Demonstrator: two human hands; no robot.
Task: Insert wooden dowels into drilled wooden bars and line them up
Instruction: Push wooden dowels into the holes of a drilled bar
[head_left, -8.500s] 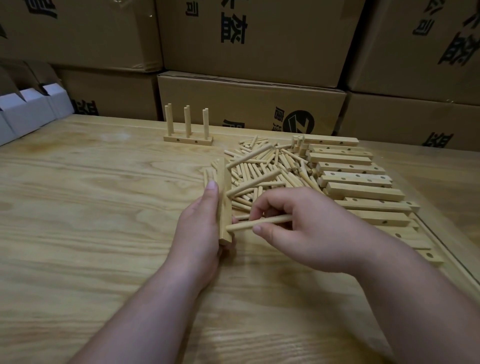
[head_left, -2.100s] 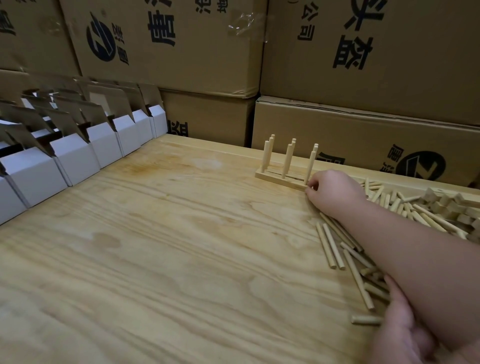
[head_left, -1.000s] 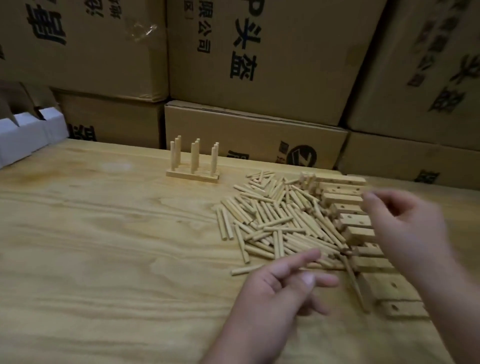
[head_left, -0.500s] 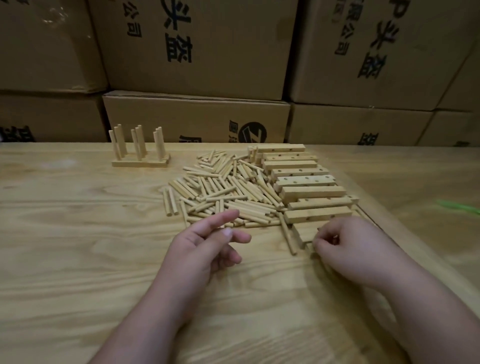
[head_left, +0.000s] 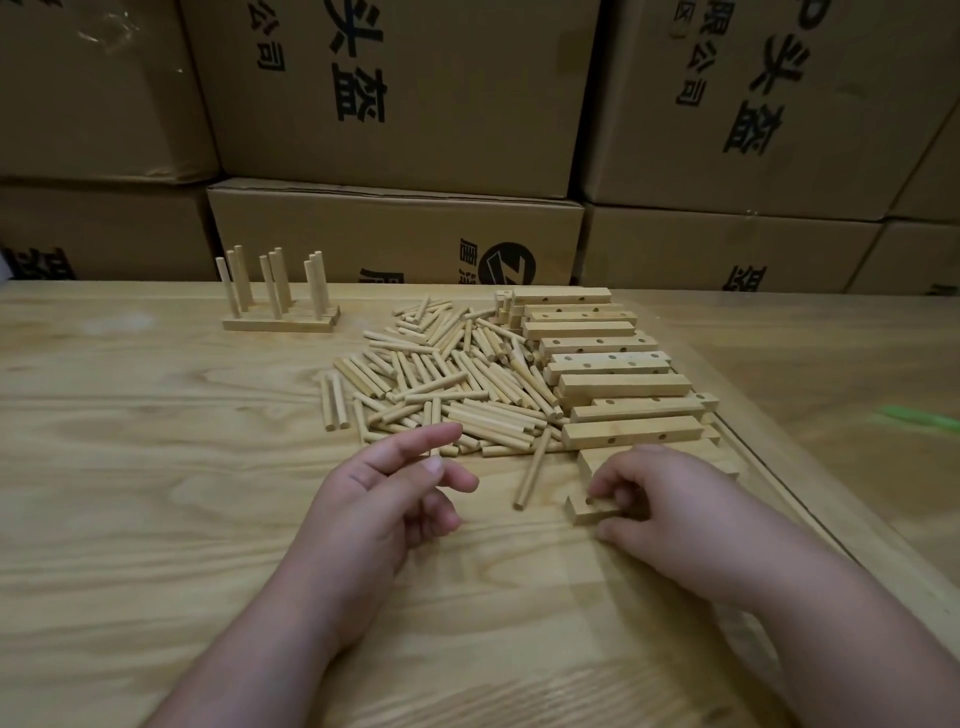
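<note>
A heap of loose wooden dowels lies mid-table, with a row of drilled wooden bars along its right side. My right hand grips the nearest bar at the row's front end, fingers over its top and thumb under its front edge; most of that bar is hidden by the hand. My left hand hovers just in front of the heap with fingers loosely spread and holds nothing. At the back left stand finished bars with upright dowels, lined up one behind another.
Stacked cardboard boxes wall off the table's far edge. One stray dowel lies between my hands. A seam runs down the wooden table right of the bars. A green object lies at the far right.
My right hand has closed on the nearest bar and drawn it a little toward me. My left hand has stayed near the front of the heap. The view has shifted slightly.
</note>
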